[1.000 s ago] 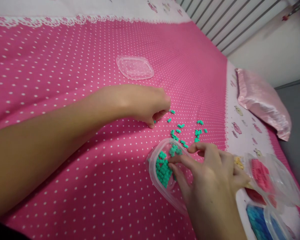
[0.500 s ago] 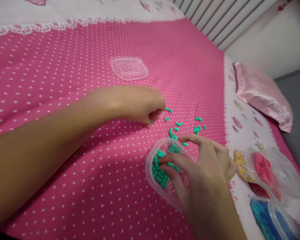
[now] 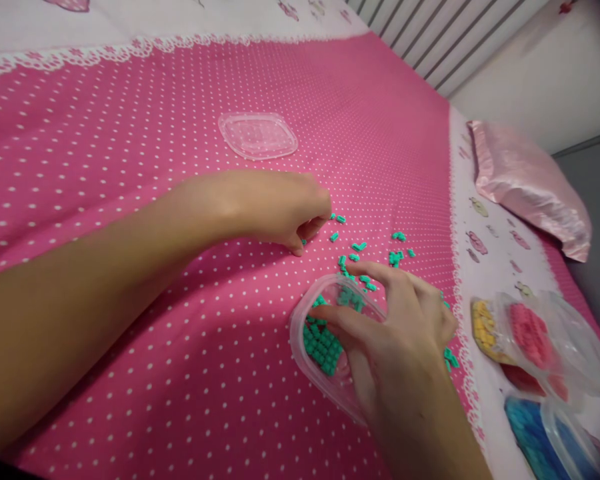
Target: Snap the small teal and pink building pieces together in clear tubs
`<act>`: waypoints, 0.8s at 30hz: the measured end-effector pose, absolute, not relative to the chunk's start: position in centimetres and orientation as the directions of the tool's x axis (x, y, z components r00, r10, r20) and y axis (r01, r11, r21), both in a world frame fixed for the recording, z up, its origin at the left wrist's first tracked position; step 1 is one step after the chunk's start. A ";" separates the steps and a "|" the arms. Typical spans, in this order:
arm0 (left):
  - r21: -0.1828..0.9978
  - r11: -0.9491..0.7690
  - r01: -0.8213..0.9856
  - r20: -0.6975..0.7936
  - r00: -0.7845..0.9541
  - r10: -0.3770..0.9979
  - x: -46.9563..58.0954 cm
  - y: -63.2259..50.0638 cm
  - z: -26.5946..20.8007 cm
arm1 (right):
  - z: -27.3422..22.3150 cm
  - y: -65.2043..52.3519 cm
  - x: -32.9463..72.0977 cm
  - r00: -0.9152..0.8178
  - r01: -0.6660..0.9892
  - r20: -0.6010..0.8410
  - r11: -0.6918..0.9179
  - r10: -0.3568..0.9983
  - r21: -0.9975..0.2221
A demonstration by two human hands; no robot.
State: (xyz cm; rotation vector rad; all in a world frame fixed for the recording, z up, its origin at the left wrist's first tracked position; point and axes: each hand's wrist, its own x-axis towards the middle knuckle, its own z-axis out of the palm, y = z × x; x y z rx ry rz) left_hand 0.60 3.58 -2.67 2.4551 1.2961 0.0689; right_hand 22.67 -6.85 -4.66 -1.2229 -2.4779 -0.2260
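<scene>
My left hand [image 3: 300,207] is low over the pink dotted bedspread, fingers curled in a pinch around a small green toy brick [image 3: 304,242]; only a bit of the brick shows. My right hand [image 3: 395,333] spreads its fingers above a clear plastic container [image 3: 297,337]. One of its fingers reaches in over the green bricks [image 3: 323,348] there, another extends past the far rim; I see nothing held in it. Loose green bricks [image 3: 359,247] lie scattered on the cloth between and beyond my hands, several partly hidden by my right hand.
A clear lid [image 3: 259,137] lies flat beyond my left forearm. To the right are containers of yellow pieces [image 3: 484,327], pink pieces [image 3: 529,333] and blue pieces [image 3: 530,433]. A shiny pink pillow [image 3: 530,187] rests near the wall, and a slatted rail [image 3: 430,40] stands at the back.
My right hand has shifted slightly left and its fingers have spread wider, uncovering green bricks to its right. My left hand stays in place.
</scene>
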 end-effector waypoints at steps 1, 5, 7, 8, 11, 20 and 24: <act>0.335 -0.516 0.788 -0.123 0.580 0.806 0.6 3.6 -2.7 | -4.5 -7.0 22.4 -0.544 0.797 0.389 0.603 0.743 -0.038; 0.334 -0.534 0.777 -0.110 0.595 0.796 0.6 3.6 -2.8 | -4.2 -7.3 21.8 -0.477 0.826 0.385 0.552 0.790 -0.110; 0.330 -0.538 0.776 -0.107 0.597 0.795 0.6 3.6 -2.7 | -4.3 -7.3 22.0 -0.502 0.813 0.371 0.573 0.781 -0.106; 0.326 -0.538 0.777 -0.107 0.596 0.796 0.6 3.6 -2.6 | -4.4 -7.2 22.2 -0.526 0.801 0.360 0.591 0.771 -0.095; 0.316 -0.531 0.786 -0.110 0.586 0.803 0.8 3.4 -2.4 | -4.6 -6.9 22.7 -0.598 0.763 0.313 0.644 0.738 -0.061; 0.324 -0.508 0.798 -0.139 0.571 0.809 0.8 3.2 -2.0 | -4.7 -6.6 23.3 -0.614 0.759 0.312 0.651 0.725 -0.020; 0.329 -0.500 0.801 -0.148 0.566 0.811 0.8 3.1 -1.6 | -4.8 -6.4 23.9 -0.613 0.766 0.254 0.641 0.748 -0.040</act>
